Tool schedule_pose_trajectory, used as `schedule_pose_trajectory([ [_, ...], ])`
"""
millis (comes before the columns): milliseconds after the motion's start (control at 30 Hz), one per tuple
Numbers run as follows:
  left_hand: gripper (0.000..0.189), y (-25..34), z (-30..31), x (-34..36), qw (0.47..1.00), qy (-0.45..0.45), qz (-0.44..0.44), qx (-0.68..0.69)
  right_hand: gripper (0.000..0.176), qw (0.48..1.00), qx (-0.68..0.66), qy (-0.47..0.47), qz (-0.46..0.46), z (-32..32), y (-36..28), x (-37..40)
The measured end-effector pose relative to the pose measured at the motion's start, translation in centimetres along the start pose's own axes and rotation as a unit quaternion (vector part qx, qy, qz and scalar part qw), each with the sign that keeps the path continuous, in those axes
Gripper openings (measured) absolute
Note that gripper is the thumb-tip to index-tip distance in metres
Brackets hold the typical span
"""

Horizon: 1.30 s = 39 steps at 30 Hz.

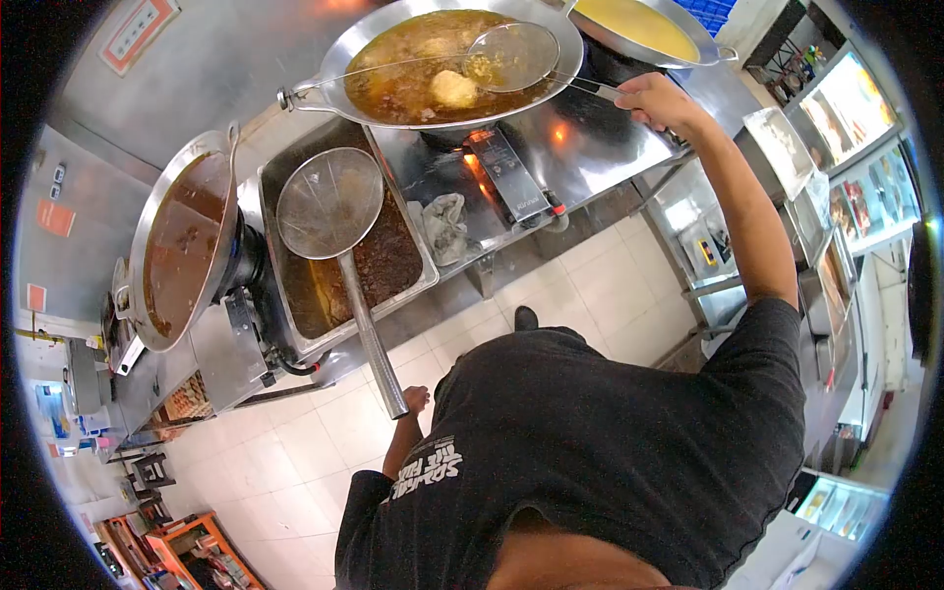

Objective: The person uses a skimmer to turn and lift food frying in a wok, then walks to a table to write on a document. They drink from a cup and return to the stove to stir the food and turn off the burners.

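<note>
Your right hand (661, 98) is closed around the thin metal handle of the small round wire-mesh skimmer (511, 57). Its basket lies over the brown oil in the middle steel wok (332, 77), just beside one pale lump of food (454, 88). Your left hand (418, 398) hangs with curled fingers just beside the handle end of the large round mesh skimmer (329, 202); I cannot tell if it touches or grips it. This skimmer rests across the one rectangular steel tray (393, 298) of dark crumbs.

So you count two skimmers and three woks on the long steel counter (580, 138). The others are a wok with yellow liquid (703, 44) and a wok with dark brown liquid (141, 246). One grey cloth (442, 224) lies near the tray. The white print on your black T-shirt (610, 442) is upside down and I cannot read it.
</note>
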State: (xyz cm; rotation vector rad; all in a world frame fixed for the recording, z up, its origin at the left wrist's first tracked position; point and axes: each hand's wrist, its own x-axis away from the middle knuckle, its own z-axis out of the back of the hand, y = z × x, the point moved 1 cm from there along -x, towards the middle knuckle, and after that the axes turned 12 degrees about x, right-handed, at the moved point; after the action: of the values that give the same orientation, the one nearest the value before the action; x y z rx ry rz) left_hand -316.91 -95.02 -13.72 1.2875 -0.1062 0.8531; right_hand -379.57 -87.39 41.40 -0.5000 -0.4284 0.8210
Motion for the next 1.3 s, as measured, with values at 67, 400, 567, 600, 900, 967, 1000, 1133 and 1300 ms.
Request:
schedule_pose_trajectory([
  [67, 0.022, -0.5, 0.0, -0.3, 0.999, 0.011, 0.015, 0.045, 0.015, 0.999, -0.039, -0.034, -0.008, 0.4, 1.1, -0.6],
  [400, 0.02, 1.4, -0.3, 0.9, 0.958, 0.063, 0.088, 0.265, 0.016, 0.999, -0.026, 0.029, -0.029, 1.9, 2.2, -1.2],
  [567, 0.018, 3.9, 0.1, 1.1, 0.965, 0.058, 0.151, 0.205, 0.02, 0.997, -0.046, 0.05, -0.03, 2.5, 2.0, -1.3],
  [600, 0.018, 3.9, 0.2, 0.8, 0.958, 0.065, 0.148, 0.236, 0.016, 0.996, -0.063, 0.057, -0.017, 2.6, 1.9, -1.2],
  [900, 0.03, 5.7, 5.9, -1.6, 0.856, 0.077, 0.124, 0.496, 0.023, 0.967, -0.254, 0.016, -0.032, -1.1, 0.4, -3.0],
  [967, 0.038, 8.4, 8.1, -1.1, 0.851, 0.057, 0.074, 0.517, 0.024, 0.967, -0.251, 0.004, -0.045, -0.8, -0.8, -2.8],
  [1000, 0.042, 11.8, 9.3, 0.1, 0.83, 0.04, 0.055, 0.554, 0.024, 0.967, -0.25, -0.002, -0.051, -0.8, -1.4, -2.7],
  [1133, 0.065, 24.7, 13.6, 6.1, 0.805, -0.03, -0.043, 0.591, 0.024, 0.973, -0.207, 0.055, 0.085, -0.8, -2.6, -2.0],
  [1300, 0.052, 27.2, 15.0, 7.3, 0.894, 0.006, -0.002, 0.449, 0.015, 0.968, -0.251, -0.005, 0.013, -3.6, -4.8, -1.1],
])
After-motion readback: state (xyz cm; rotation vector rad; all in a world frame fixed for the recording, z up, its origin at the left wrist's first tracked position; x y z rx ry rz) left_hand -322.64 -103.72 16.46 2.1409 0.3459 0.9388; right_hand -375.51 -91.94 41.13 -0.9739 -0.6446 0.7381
